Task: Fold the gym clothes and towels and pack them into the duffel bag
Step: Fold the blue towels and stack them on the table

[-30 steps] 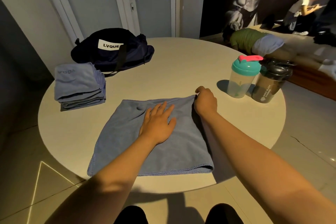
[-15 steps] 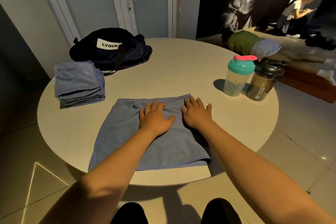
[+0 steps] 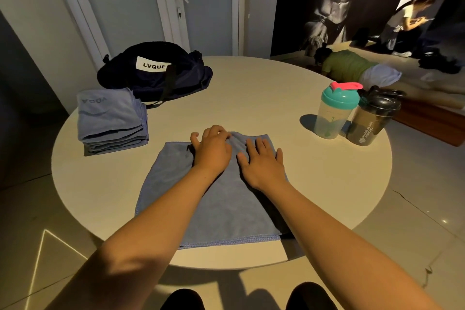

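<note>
Blue towel (image 3: 214, 209), navy duffel (image 3: 156, 75), teal-lid shaker (image 3: 336, 111).

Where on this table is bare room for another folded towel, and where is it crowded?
Bare: the far middle of the table, between the bag and the shakers; also right of the spread towel. Crowded: far left, where the stack sits by the bag.

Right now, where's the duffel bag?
In the head view, the duffel bag sits at the far left of the table, just behind the towel stack.
</note>
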{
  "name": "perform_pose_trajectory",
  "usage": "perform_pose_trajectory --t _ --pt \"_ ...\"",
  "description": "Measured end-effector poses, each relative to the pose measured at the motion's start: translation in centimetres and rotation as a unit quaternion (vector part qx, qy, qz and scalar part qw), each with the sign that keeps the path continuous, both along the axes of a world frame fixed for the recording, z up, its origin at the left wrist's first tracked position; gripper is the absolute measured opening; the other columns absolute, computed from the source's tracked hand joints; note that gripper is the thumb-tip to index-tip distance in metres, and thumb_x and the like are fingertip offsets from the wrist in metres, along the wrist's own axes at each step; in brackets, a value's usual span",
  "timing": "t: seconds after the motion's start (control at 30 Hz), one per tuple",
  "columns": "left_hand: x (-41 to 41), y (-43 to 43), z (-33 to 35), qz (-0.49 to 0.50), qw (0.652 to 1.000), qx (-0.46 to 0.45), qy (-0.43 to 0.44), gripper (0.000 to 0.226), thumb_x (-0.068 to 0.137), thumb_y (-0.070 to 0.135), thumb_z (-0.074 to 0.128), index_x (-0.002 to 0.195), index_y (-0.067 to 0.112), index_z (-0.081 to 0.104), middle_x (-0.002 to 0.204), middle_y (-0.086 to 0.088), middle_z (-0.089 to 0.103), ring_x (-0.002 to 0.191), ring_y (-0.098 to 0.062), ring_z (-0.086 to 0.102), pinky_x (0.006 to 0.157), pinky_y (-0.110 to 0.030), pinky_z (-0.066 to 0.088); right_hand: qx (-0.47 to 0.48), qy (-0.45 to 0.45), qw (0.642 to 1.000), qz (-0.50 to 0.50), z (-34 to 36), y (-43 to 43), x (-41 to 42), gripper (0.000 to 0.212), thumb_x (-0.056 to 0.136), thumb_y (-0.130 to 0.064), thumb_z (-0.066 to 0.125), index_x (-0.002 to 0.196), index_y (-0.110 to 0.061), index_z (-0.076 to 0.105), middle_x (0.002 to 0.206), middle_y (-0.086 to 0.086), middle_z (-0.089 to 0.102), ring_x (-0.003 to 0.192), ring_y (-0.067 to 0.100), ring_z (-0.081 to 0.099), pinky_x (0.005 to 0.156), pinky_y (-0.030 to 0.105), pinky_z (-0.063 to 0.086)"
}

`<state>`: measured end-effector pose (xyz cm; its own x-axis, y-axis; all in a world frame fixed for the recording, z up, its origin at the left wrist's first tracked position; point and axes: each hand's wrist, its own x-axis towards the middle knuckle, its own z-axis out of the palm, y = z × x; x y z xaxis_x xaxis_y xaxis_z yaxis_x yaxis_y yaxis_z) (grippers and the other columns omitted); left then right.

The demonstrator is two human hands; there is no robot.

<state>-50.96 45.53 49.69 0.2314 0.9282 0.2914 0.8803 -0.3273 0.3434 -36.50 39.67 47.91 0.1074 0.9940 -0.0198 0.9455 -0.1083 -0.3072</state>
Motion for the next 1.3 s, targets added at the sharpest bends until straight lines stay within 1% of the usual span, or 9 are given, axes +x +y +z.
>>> perform_pose_trajectory --t 0.23,0.3,0.37,0.47,0.6,0.77,0.9,1.1,1.3 --pt "-2.2 0.6 -1.4 -0.033 0.987 -0.145 0.06 0.059 0.105 0.053 0.031 0.159 0.029 0.022 0.166 0.002 0.02 0.153 -0.02 0.014 0.124 -0.042 0.006 -0.089 -0.034 0.995 -0.022 0.9 1.6 0.9 0.08 0.095 -0.073 0.011 0.16 -0.028 -0.004 0.167 0.003 -0.013 0.152 0.019 -0.019 0.116 0.063 -0.016" --pt "-2.7 0.2 -1.8 -0.031 0.994 -0.103 0.014 0.056 0.105 0.049 0.036 0.157 0.028 0.029 0.166 0.0 0.021 0.153 -0.021 0.011 0.124 -0.042 0.008 -0.041 -0.033 0.998 -0.016 1.3 1.7 -0.1 0.077 0.098 -0.067 0.014 0.161 -0.023 0.005 0.168 0.006 -0.004 0.154 0.02 -0.014 0.118 0.06 -0.014" --pt "-3.0 -0.2 -1.8 -0.021 0.998 -0.01 -0.061 0.038 0.105 0.034 0.046 0.142 0.024 0.05 0.154 -0.002 0.039 0.145 -0.023 0.025 0.118 -0.04 0.025 0.029 -0.016 0.999 0.014 1.1 1.5 -1.5 0.068 0.101 -0.058 0.017 0.16 -0.024 0.017 0.168 0.006 0.008 0.155 0.02 -0.004 0.122 0.056 -0.005" --pt "-4.1 -0.5 -1.8 0.027 0.998 0.014 -0.049 0.027 0.102 0.016 0.045 0.124 0.022 0.059 0.131 -0.001 0.056 0.123 -0.023 0.045 0.1 -0.033 0.035 0.005 0.01 0.999 0.048 0.1 1.2 -2.8 0.061 0.103 -0.054 0.015 0.159 -0.028 0.019 0.167 0.005 0.01 0.154 0.02 0.0 0.123 0.053 -0.001" --pt "-6.2 -0.7 -2.2 0.049 0.997 -0.021 -0.056 0.019 0.101 0.029 0.051 0.115 0.019 0.058 0.119 -0.003 0.063 0.116 -0.026 0.051 0.095 -0.037 0.04 -0.025 0.003 0.999 0.026 0.1 1.1 -2.8 0.059 0.104 -0.047 0.019 0.159 -0.028 0.016 0.168 0.004 0.003 0.154 0.02 -0.005 0.122 0.054 -0.006" --pt "-7.0 -0.9 -1.7 0.048 0.995 -0.025 -0.08 0.031 0.092 0.045 0.067 0.096 0.024 0.044 0.091 0.007 0.054 0.098 -0.023 0.055 0.083 -0.037 0.038 0.036 -0.003 0.997 0.075 1.1 1.7 -6.3 0.049 0.103 -0.028 0.035 0.149 -0.016 0.039 0.164 0.009 0.02 0.154 0.023 0.007 0.122 0.055 -0.002" --pt "-8.5 -0.7 -1.7 0.07 0.996 0.0 -0.063 0.04 0.085 0.058 0.069 0.101 0.026 0.051 0.101 0.008 0.056 0.104 -0.021 0.049 0.093 -0.036 0.036 0.008 0.032 0.995 0.092 0.3 1.6 -7.8 0.053 0.107 -0.039 0.019 0.157 -0.021 0.026 0.166 0.004 0.017 0.154 0.019 0.006 0.124 0.05 -0.002" --pt "-9.8 -0.7 -2.5 0.095 0.995 0.001 -0.043 0.033 0.086 0.061 0.063 0.082 0.029 0.056 0.1 0.01 0.059 0.111 -0.02 0.047 0.097 -0.036 0.031 -0.009 0.004 0.996 0.083 -0.1 1.5 -8.1 0.058 0.106 -0.044 0.014 0.16 -0.024 0.013 0.168 0.002 0.005 0.154 0.018 -0.003 0.123 0.049 -0.005" --pt "-10.5 -0.7 -3.4 0.06 0.997 -0.009 -0.041 0.037 0.095 0.057 0.053 0.12 0.03 0.061 0.128 0.01 0.062 0.127 -0.015 0.049 0.117 -0.045 0.021 -0.048 -0.006 0.996 0.071 0.0 1.7 -8.2 0.064 0.101 -0.059 0.012 0.16 -0.035 0.003 0.168 -0.002 -0.008 0.153 0.018 -0.014 0.122 0.05 -0.013"
